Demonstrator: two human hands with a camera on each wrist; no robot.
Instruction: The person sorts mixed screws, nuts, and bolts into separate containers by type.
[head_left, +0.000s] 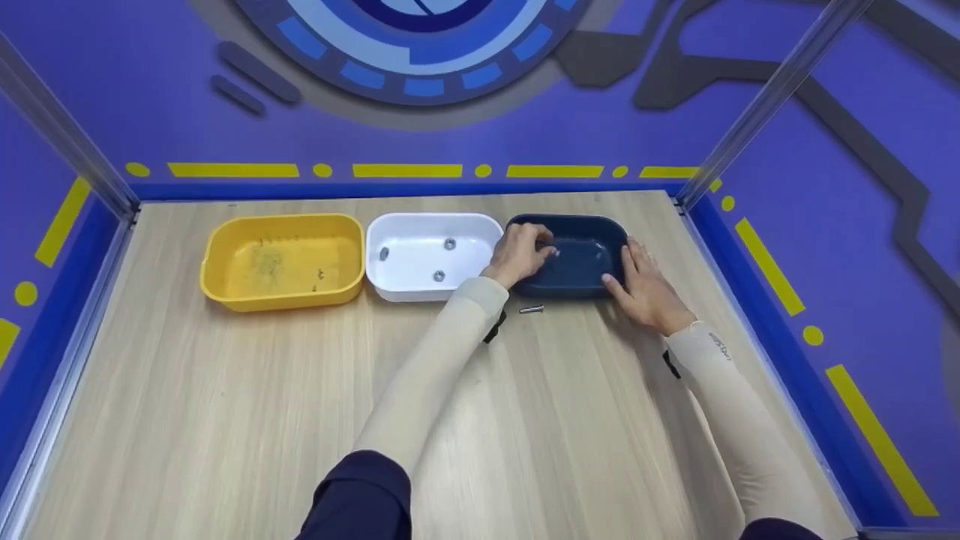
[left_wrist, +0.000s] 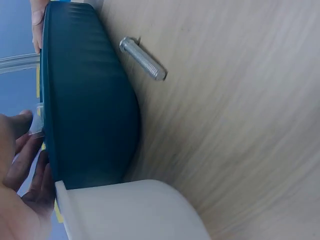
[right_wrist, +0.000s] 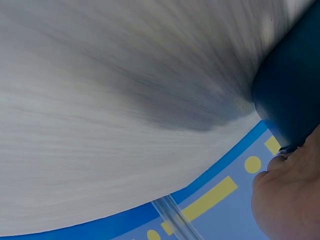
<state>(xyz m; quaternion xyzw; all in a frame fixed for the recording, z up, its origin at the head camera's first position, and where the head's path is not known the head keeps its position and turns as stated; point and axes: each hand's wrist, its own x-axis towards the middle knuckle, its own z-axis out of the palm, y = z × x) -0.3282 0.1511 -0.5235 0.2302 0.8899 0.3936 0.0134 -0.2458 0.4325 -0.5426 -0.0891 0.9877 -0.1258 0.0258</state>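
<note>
My left hand (head_left: 520,253) reaches over the near left part of the dark blue bin (head_left: 568,292). Between its thumb and fingers it pinches a silvery bolt (left_wrist: 37,122), whose ribbed shank shows in the left wrist view; the fingers hide the rest. Against the bin's right side rests my right hand (head_left: 651,294), fingers straight along the rim and thumb at the front corner. Another metal bolt (head_left: 532,309) lies on the table just in front of the dark bin, its threads plain in the left wrist view.
A white bin (head_left: 412,295) stands against the dark one, holding several metal nuts (head_left: 450,244). Left of it is a yellow bin (head_left: 300,304) with small dark bits inside. Blue panels (head_left: 450,142) wall the wooden table (head_left: 247,420) at the back and sides.
</note>
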